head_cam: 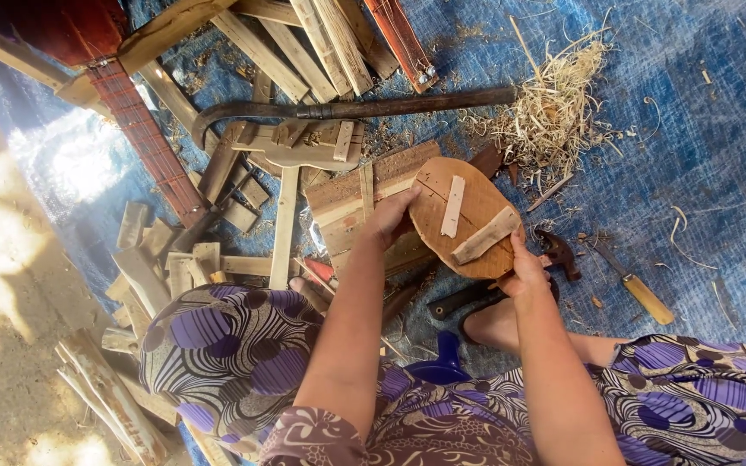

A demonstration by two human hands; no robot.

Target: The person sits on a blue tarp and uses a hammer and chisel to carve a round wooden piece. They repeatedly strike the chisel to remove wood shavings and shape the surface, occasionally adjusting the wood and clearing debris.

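Item: oval wooden board [464, 216] with two pale strips fixed across it, held above the blue tarp [692, 129]. My left hand [393, 217] grips its left edge, fingers curled; my right hand [524, 269] pinches the lower right rim. Hammer [559, 252] just beside. Best handling, I judge: steady two-edge support, fingers clear of strips.

No packages, labels, signs, screens.
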